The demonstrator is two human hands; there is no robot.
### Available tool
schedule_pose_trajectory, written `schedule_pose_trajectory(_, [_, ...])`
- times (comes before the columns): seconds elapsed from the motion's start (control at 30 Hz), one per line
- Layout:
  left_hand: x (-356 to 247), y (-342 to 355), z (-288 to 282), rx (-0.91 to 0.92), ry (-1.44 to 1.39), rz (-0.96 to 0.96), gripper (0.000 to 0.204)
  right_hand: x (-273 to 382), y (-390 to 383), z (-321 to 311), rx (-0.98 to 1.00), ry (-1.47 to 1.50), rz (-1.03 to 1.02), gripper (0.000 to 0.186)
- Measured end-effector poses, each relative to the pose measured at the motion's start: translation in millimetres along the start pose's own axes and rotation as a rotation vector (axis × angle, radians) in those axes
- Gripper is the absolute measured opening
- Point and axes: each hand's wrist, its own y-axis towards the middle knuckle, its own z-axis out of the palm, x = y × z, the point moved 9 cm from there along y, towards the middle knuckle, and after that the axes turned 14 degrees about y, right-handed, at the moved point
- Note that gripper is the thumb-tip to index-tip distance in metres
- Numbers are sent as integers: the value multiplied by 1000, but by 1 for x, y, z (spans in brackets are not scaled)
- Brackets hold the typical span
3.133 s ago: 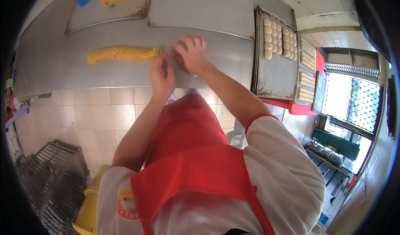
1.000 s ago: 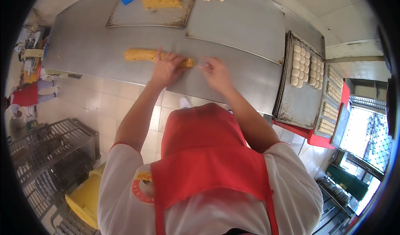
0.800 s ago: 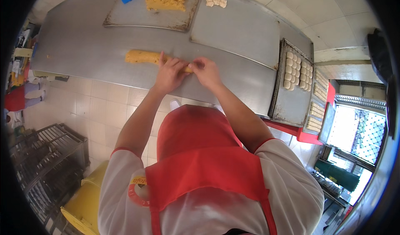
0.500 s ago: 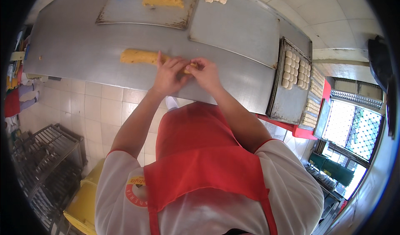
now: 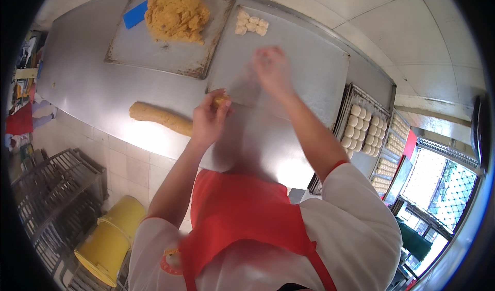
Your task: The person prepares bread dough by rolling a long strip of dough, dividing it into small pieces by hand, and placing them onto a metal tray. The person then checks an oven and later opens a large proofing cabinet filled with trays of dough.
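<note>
My left hand [image 5: 212,116] is closed around a small lump of yellow dough [image 5: 221,100] above the steel table [image 5: 87,84]. A long yellow dough roll [image 5: 160,118] lies to its left. My right hand [image 5: 271,69] is motion-blurred over the right-hand flat tray [image 5: 309,69], below a cluster of pale dough pieces [image 5: 251,21]; what its fingers hold cannot be made out. On the back left tray [image 5: 129,53] sit a big mound of yellow dough [image 5: 175,15] and a blue scraper [image 5: 135,14].
Stacked trays of pale dough balls [image 5: 356,128] stand to the right, with more trays [image 5: 386,172] beyond. A metal rack [image 5: 56,198] and yellow buckets [image 5: 103,244] are at lower left. A person in red [image 5: 20,119] is partly visible at far left.
My hands have left the end of the dough roll: the left one lifted with a small lump, the right one moved up and right over the tray. The view has shifted toward the back trays.
</note>
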Motion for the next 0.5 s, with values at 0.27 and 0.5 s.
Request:
schedule_pose_trajectory(0.27, [-5, -25, 1, -20, -574, -208, 24, -45, 90, -28, -30, -382, -48, 21])
schedule_pose_trajectory(0.5, [48, -83, -15, 122, -909, -402, 26, 5, -179, -9, 95, 401, 518, 31])
